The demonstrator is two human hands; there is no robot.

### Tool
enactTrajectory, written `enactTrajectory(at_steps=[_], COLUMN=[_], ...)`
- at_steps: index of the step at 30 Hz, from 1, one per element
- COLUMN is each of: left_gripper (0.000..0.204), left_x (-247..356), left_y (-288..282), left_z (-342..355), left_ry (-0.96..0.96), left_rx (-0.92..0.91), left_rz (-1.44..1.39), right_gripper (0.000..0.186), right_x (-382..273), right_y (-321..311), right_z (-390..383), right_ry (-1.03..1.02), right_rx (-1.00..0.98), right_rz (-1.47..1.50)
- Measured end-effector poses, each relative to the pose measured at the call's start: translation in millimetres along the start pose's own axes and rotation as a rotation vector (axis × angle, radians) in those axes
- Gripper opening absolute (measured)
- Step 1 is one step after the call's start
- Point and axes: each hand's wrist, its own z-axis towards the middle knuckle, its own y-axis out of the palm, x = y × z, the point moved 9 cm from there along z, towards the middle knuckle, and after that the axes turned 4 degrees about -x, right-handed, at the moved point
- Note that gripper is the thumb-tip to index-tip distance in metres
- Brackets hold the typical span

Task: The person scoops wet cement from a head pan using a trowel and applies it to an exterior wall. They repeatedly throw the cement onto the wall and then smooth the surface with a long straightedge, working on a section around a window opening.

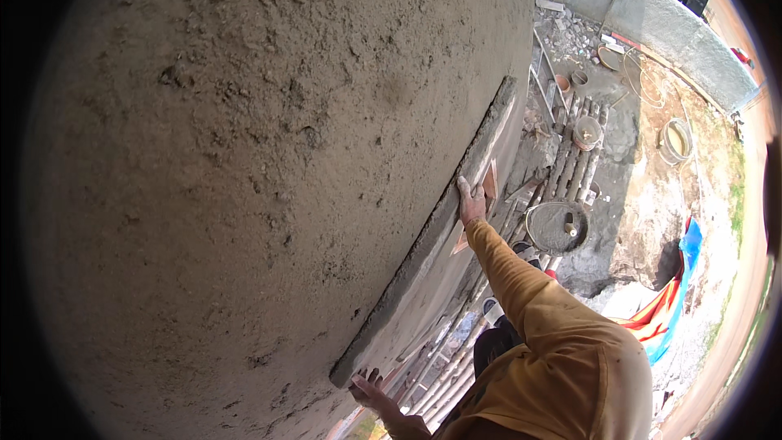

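Observation:
A long, straight mortar-coated screed board lies slantwise against a rough, freshly mortared wall. My right hand grips it above its middle, thumb and fingers over the edge. At the lower end, my left hand holds the board with its fingers curled up against it, slightly apart. Wet grey mortar clings along the board's edge. Reddish-brown pieces show beside my right hand; their kind is unclear.
Below are scaffold poles, a round tub of mortar with a tool in it, and a bucket. Farther right lie a coiled hose and a blue and orange tarp. A low curved wall bounds the yard.

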Motion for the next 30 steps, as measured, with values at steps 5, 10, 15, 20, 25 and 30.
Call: enactTrajectory(at_steps=[5, 10, 15, 20, 25, 30], left_gripper=[0.062, 0.056, 0.044, 0.056, 0.064, 0.087], left_x=[24.3, 91.6, 159.1, 160.4, 112.4, 188.2], left_y=[9.1, 119.1, 227.6, 200.3, 25.8, 33.6], left_z=[-1.2, -16.3, -29.8, -28.5, -21.5, -54.3], left_ry=[0.036, 0.010, 0.102, 0.227, 0.351, 0.796], left_rx=[-0.042, -0.203, -0.342, -0.263, 0.352, 0.711], left_rz=[0.041, -0.021, -0.289, -0.151, 0.303, 1.054], right_gripper=[0.082, 0.079, 0.077, 0.082, 0.083, 0.071], right_x=[-6.5, -108.0, -181.0, -175.6, -147.4, -160.4], right_y=[2.6, -39.0, -45.5, -45.8, -5.3, -4.0], right_z=[13.5, 110.9, 220.4, 196.6, 44.2, 32.0], right_ry=[0.023, -0.019, -0.006, -0.023, -0.052, 0.006], right_rx=[0.011, 0.164, 0.077, 0.091, -0.046, -0.026], right_rz=[0.112, -0.016, 0.195, 0.069, 0.002, 0.166])
